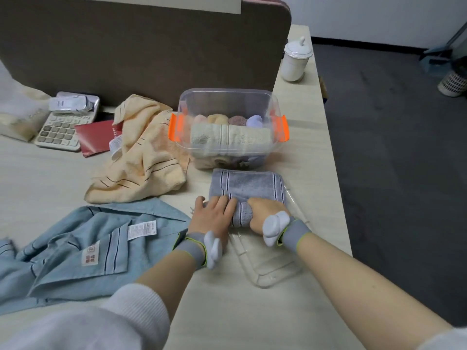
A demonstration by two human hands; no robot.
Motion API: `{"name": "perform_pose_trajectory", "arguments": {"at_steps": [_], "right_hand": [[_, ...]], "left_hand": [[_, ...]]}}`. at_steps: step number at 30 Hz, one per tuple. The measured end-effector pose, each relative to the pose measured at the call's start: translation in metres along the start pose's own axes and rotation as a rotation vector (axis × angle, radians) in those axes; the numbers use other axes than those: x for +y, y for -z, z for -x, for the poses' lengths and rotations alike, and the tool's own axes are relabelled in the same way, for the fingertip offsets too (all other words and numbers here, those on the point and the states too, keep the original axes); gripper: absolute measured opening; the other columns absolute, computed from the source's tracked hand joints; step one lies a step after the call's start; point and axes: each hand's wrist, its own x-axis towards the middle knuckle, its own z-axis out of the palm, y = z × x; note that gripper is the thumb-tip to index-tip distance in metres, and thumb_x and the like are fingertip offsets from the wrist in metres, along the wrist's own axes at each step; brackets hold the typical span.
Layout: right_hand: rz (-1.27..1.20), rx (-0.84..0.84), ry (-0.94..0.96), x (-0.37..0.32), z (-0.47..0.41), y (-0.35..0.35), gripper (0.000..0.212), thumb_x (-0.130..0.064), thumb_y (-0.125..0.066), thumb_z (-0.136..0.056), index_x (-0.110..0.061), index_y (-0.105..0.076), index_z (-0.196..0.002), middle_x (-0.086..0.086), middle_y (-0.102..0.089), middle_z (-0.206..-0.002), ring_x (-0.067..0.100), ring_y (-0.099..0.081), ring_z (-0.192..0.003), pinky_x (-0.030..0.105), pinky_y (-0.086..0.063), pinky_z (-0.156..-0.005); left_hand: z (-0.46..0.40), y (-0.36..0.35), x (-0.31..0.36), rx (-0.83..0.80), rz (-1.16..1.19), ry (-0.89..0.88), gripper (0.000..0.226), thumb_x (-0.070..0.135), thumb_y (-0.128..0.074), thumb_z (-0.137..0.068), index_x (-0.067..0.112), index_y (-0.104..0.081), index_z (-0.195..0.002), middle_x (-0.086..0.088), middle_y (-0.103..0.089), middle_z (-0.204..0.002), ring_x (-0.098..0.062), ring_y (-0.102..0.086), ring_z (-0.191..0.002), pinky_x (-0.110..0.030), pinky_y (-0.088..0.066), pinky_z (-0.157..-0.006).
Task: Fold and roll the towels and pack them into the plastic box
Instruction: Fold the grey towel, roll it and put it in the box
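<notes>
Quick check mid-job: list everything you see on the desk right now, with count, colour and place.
grey towel: 1, grey, striped, half rolled, before box
plastic box: 1, clear, orange latches, rolled towels inside
peach towel: 1, crumpled, left of box
blue towel: 1, near left
clear lid: 1, under the right wrist
calculator: 1, beige, far left
red booklet: 1, beside calculator
lidded cup: 1, white, far right
left hand: on the roll
right hand: gripping the roll

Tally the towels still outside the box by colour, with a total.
Grey towel, being rolled by the left hand and right hand: 1
Peach towel: 1
Blue towel: 1
Total outside the plastic box: 3
</notes>
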Motion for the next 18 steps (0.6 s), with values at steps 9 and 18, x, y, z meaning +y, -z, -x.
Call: {"name": "perform_pose_trajectory", "arguments": {"at_steps": [9, 18], "right_hand": [[0.348, 0.312, 0.066, 0.001, 0.016, -0.019, 0.058, -0.03, -0.078, -0.027, -0.018, -0.064, -0.082, 0.0, -0.061, -0.076, 0.02, -0.062, -0.067, 0.031, -0.024, -0.067], [0.041, -0.052, -0.004, 0.005, -0.028, 0.032, 0.03, -0.014, -0.045, -0.09, -0.007, -0.053, -0.118, 0.011, -0.058, -0.128, 0.027, -0.056, -0.117, 0.03, -0.043, -0.093]], "left_hand": [[-0.058, 0.013, -0.025, -0.563, 0.423, 0.133, 0.024, 0.028, -0.049, -0.062, 0.019, -0.049, -0.084, -0.004, -0.057, -0.088, -0.023, -0.055, -0.09, -0.017, -0.041, -0.07], [-0.033, 0.018, -0.013, -0.147, 0.051, 0.0, 0.072, 0.023, -0.055, -0.076, 0.021, -0.024, -0.141, 0.0, -0.037, -0.132, -0.021, -0.036, -0.126, -0.038, -0.025, -0.1]]}}
